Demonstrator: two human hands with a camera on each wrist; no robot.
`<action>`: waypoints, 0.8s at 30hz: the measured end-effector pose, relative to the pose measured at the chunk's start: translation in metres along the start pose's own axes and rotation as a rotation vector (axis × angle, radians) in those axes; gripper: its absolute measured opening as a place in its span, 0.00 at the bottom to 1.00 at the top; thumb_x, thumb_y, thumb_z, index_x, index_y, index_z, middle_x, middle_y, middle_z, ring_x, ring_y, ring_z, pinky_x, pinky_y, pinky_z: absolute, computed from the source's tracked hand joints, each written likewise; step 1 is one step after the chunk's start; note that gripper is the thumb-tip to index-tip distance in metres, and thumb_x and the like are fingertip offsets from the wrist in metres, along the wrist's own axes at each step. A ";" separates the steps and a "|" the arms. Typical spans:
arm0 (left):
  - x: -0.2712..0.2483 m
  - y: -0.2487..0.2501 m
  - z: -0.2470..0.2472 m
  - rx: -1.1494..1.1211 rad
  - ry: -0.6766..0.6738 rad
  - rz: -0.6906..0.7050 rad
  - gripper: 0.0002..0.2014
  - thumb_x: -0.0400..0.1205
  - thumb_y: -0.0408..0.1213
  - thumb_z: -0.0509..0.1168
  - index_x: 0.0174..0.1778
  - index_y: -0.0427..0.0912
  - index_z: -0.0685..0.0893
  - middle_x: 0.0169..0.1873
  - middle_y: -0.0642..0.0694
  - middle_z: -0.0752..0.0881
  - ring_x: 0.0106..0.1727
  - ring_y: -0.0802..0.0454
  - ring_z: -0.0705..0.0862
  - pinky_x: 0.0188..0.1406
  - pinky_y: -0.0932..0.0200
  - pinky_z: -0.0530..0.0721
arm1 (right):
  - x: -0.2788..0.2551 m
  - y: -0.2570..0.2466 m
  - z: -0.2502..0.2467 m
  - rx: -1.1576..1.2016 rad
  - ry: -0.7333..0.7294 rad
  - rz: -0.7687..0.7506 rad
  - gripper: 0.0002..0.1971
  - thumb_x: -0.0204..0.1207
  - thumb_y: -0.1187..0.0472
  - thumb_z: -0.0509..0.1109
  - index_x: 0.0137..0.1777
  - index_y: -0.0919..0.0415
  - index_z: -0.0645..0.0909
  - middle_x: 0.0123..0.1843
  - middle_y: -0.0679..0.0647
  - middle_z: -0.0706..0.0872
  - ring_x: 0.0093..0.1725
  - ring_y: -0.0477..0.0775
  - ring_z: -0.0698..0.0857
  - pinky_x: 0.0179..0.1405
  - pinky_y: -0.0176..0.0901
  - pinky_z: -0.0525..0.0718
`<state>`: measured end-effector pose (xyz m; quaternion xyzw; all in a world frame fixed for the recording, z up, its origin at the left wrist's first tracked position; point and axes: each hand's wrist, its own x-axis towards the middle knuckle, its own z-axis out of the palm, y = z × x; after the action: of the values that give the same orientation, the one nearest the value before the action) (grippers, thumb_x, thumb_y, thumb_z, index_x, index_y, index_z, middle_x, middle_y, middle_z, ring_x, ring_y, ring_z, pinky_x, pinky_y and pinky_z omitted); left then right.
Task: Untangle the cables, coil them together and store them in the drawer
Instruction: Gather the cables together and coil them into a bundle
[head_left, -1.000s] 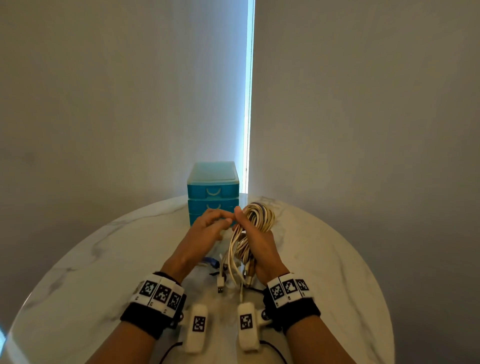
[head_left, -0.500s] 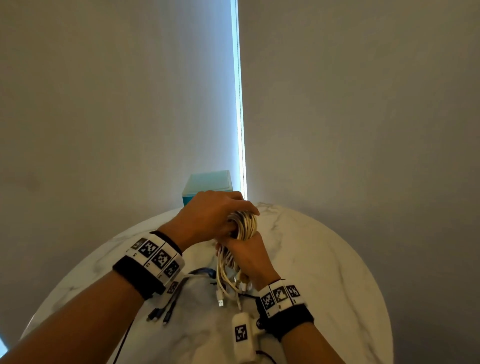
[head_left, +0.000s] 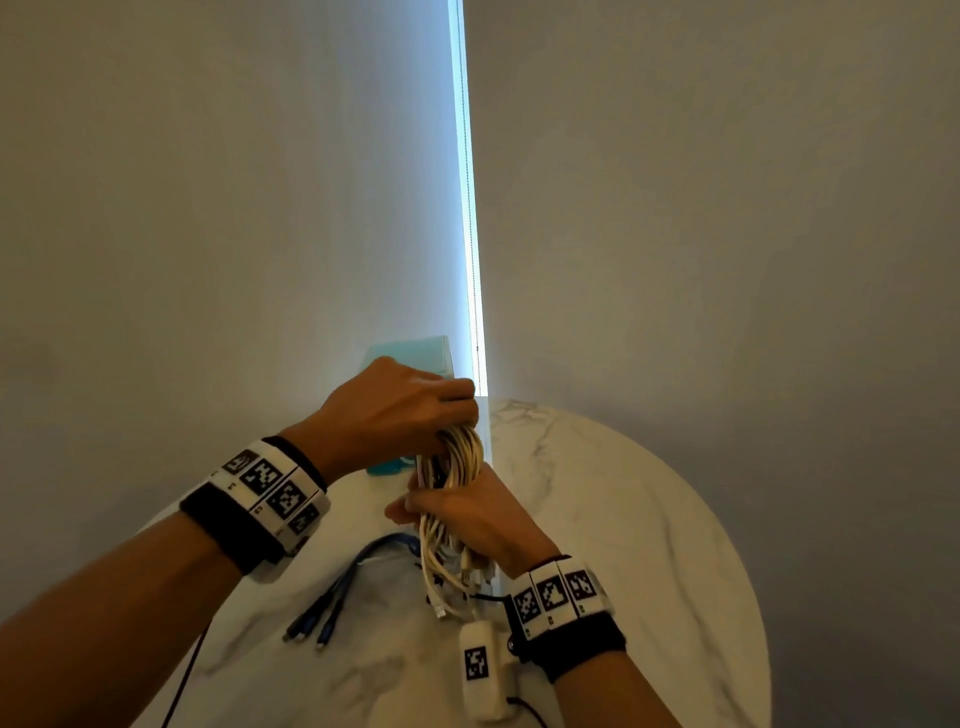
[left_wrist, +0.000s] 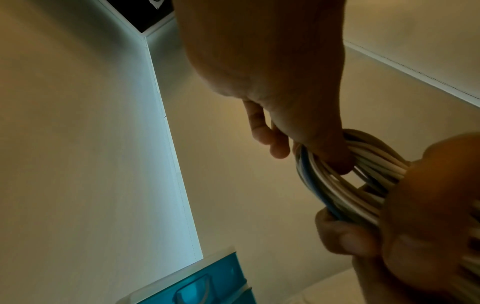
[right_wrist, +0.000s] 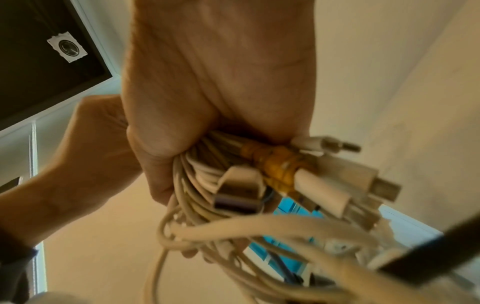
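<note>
While both hands clamp the cable coil (head_left: 457, 457) above the worktop (head_left: 623, 519) — right hand (head_left: 467, 512) gripping its middle, left hand (head_left: 395, 410) curled over the top loop — a blue cable (head_left: 332, 597) trails below the lower grip. Risk: loose plugs (right_wrist: 337, 185) slip out, loops spring apart. Drawer unit (head_left: 410, 353) sits just beyond the upper grip.

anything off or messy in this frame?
Yes: the blue cable trails loose on the marble table, its plugs splayed outside the white cable coil gripped by the left hand and right hand. One plug end is wrapped in yellowed tape.
</note>
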<state>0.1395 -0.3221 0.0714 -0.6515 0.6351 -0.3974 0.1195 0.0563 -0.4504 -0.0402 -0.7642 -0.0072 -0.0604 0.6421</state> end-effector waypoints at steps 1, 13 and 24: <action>0.002 0.000 0.001 -0.009 0.005 0.004 0.23 0.68 0.43 0.90 0.54 0.46 0.91 0.49 0.48 0.89 0.40 0.49 0.93 0.25 0.54 0.87 | 0.000 0.000 0.002 0.073 -0.023 0.008 0.21 0.75 0.53 0.81 0.64 0.60 0.86 0.53 0.58 0.97 0.57 0.57 0.97 0.70 0.62 0.91; -0.009 0.061 0.044 -1.106 0.083 -0.900 0.32 0.82 0.63 0.73 0.81 0.75 0.70 0.73 0.61 0.80 0.68 0.63 0.81 0.63 0.61 0.85 | 0.003 0.010 -0.027 0.432 0.433 -0.019 0.13 0.86 0.53 0.76 0.53 0.64 0.91 0.45 0.63 0.96 0.41 0.59 0.95 0.46 0.53 0.93; -0.022 0.082 0.072 -1.448 -0.276 -0.849 0.35 0.80 0.67 0.70 0.81 0.56 0.78 0.62 0.56 0.92 0.58 0.63 0.92 0.58 0.65 0.90 | 0.011 0.015 -0.047 1.089 0.329 0.030 0.18 0.83 0.45 0.78 0.44 0.61 0.85 0.42 0.57 0.90 0.49 0.59 0.95 0.52 0.55 0.95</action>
<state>0.1301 -0.3406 -0.0384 -0.7928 0.4141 0.1789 -0.4098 0.0651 -0.5000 -0.0461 -0.3036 0.0736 -0.1570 0.9369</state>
